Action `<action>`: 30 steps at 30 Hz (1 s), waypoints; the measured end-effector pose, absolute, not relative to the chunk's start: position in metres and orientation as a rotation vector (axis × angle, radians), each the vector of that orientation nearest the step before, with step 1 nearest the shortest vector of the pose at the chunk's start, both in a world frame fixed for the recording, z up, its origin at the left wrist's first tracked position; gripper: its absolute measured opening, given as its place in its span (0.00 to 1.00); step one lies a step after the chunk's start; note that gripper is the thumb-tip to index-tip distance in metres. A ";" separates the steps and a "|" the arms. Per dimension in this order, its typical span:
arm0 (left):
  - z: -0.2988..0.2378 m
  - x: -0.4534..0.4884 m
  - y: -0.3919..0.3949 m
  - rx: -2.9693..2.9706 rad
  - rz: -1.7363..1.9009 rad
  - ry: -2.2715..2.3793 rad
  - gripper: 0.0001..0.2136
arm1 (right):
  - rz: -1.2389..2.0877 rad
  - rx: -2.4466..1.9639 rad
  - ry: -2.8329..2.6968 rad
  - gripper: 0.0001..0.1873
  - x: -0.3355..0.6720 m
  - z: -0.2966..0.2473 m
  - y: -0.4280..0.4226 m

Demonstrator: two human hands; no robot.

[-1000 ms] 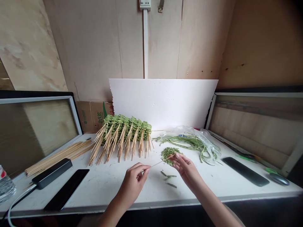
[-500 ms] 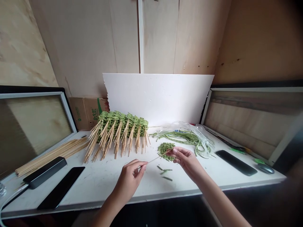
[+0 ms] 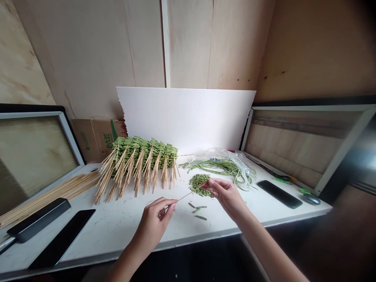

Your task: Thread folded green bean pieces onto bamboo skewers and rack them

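Observation:
A thin bamboo skewer (image 3: pixel 185 195) slants up and to the right between my two hands. My left hand (image 3: pixel 153 219) is closed round its lower end, thumb against the fingers. At the upper end, the fingertips of my right hand (image 3: pixel 225 194) pinch the skewer; whether a bean piece is also between them I cannot make out. Just behind those fingertips lies a heap of cut green bean pieces (image 3: pixel 197 181). Several loose bean pieces (image 3: pixel 200 217) lie nearer, below the skewer. To the left stands a big stack of skewered beans (image 3: pixel 141 150), sticks pointing towards me.
Bare skewers (image 3: pixel 55 194) lie at left, behind a black box (image 3: pixel 41 219) and a flat black slab (image 3: pixel 63 239). Long uncut beans (image 3: pixel 217 166) lie by a plastic bag (image 3: pixel 235 158). A phone (image 3: pixel 279 194) and a mouse (image 3: pixel 311 199) are at right. A white foam board (image 3: pixel 185 117) stands behind.
The view has turned a little to the right, so everything sits further left. Both hands keep their hold on the skewer, almost unmoved.

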State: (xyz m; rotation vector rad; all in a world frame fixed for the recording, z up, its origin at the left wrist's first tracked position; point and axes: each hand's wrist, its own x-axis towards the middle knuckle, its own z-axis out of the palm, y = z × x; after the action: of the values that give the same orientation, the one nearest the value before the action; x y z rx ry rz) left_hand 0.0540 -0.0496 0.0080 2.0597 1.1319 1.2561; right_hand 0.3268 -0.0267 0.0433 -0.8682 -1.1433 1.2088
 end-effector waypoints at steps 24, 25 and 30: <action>0.006 0.054 -0.048 2.086 1.318 1.196 0.11 | 1.047 -0.893 -1.029 0.20 0.312 0.031 -0.027; 0.007 0.053 -0.047 2.079 1.325 1.215 0.10 | 1.037 -0.893 -1.026 0.20 0.313 0.031 -0.027; 0.008 0.050 -0.047 2.131 1.325 1.218 0.10 | 1.039 -0.904 -1.006 0.19 0.314 0.030 -0.027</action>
State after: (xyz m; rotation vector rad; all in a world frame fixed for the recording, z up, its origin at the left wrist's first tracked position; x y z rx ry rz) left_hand 0.0495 -0.0466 0.0080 2.1313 1.2178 1.3248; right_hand 0.3139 -0.0266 0.0298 -0.9042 -1.0062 1.0388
